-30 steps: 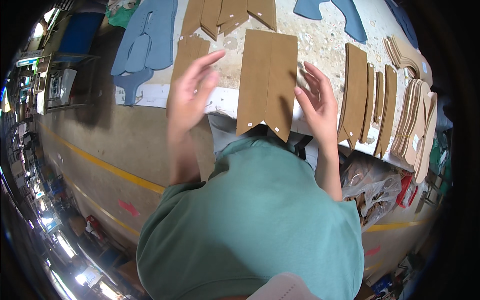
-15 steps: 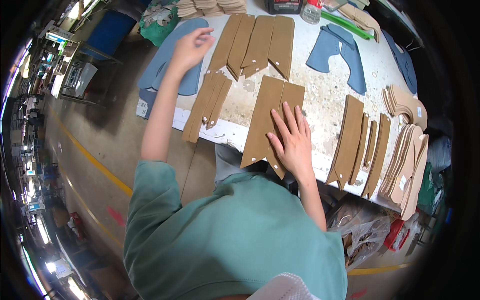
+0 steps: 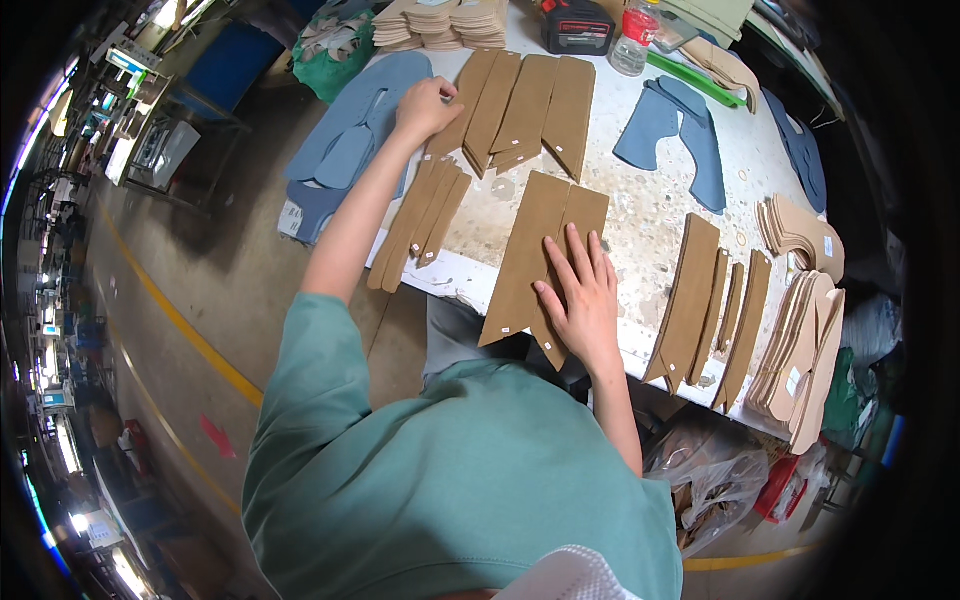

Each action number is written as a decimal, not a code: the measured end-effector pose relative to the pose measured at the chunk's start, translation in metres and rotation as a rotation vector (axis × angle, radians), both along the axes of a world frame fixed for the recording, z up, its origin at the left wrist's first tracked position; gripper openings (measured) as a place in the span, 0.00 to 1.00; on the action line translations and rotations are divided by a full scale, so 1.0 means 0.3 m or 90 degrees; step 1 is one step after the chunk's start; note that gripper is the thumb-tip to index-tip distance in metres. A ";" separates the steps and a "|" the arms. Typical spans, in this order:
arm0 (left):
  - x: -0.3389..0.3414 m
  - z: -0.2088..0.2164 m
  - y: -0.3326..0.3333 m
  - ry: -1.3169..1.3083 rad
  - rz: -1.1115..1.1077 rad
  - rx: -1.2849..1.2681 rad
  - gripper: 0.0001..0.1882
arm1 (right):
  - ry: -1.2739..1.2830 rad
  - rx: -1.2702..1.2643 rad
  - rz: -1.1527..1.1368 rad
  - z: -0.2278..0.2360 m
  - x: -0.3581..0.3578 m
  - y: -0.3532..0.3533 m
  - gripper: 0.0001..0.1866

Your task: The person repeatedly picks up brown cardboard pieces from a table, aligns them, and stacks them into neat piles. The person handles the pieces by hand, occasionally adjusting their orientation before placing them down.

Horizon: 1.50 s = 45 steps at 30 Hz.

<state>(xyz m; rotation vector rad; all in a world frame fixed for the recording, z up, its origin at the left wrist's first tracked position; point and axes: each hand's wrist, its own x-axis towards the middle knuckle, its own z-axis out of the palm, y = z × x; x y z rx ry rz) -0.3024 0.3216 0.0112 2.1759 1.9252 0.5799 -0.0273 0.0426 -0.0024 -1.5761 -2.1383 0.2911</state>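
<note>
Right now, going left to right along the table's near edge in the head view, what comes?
Flat blue pieces, long narrow brown strips, brown slant-ended panels under the right hand, more flat brown strips, a stack of rounded tan pieces.

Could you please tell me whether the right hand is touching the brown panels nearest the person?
Touching: the head view shows the right hand lying palm-down on the brown panels, no gap visible.

Left arm extended over the left side of the table (image 3: 642, 222); left hand (image 3: 426, 110) with fingers curled. Right hand (image 3: 584, 305) palm down at the table's near edge, fingers spread.
</note>
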 end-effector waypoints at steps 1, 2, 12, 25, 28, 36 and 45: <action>-0.002 -0.001 0.013 -0.079 -0.007 -0.007 0.19 | 0.004 0.005 0.001 0.001 0.001 0.001 0.29; -0.001 0.002 0.025 -0.156 -0.009 -0.018 0.17 | 0.006 0.008 0.002 0.003 0.002 0.001 0.29; 0.135 0.248 0.113 -0.847 -0.275 -0.202 0.18 | 0.408 -0.015 -0.074 0.054 0.060 -0.028 0.19; 0.340 0.241 -0.395 -0.491 -0.423 -0.367 0.13 | 0.893 -0.253 -0.180 0.006 0.167 -0.003 0.25; 0.240 0.154 -0.221 -0.227 -0.226 0.064 0.10 | 0.691 -0.181 -0.172 -0.005 0.164 -0.008 0.27; 0.080 -0.019 0.025 0.006 -0.027 -0.036 0.30 | 0.706 -0.212 -0.162 -0.006 0.181 -0.063 0.26; 0.088 -0.013 0.032 -0.026 -0.040 -0.033 0.24 | 0.430 -0.165 -0.176 0.059 0.162 -0.183 0.28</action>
